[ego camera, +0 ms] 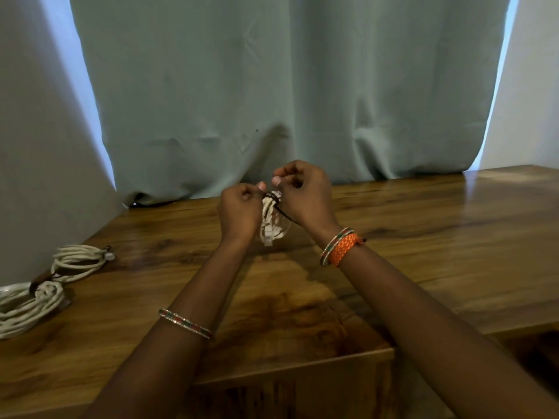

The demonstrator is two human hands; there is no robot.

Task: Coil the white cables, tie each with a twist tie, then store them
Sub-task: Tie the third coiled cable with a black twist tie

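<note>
A person's two hands meet above the middle of a wooden table [423, 225], working at a coil [273, 220] of white cable held between them. The left hand [240, 211] has its fingers curled, pinching the top of the coil; the right hand [304, 195], also curled, pinches one end of a dark tie [282, 211] that wraps the coil's top and trails down toward the right wrist. The coil hangs from the hands, its lower loops at or just above the tabletop; which cannot be told. A pale connector [268, 236] shows at its lower end. At the table's left edge, well apart from the hands, lie two more cable bundles: a tied coil [80, 261] nearer the curtain, with a small connector at its right tip, and a larger bundle [28, 309] just in front of it, partly cut off by the frame, a brown tie at its top. A thin beaded bangle [184, 323] circles the left forearm; an orange woven band [343, 247] and a second bangle sit at the right wrist. A grey-green curtain [272, 86] hangs behind the table, daylight showing at both edges. No brand, label or writing can be read on anything.
</note>
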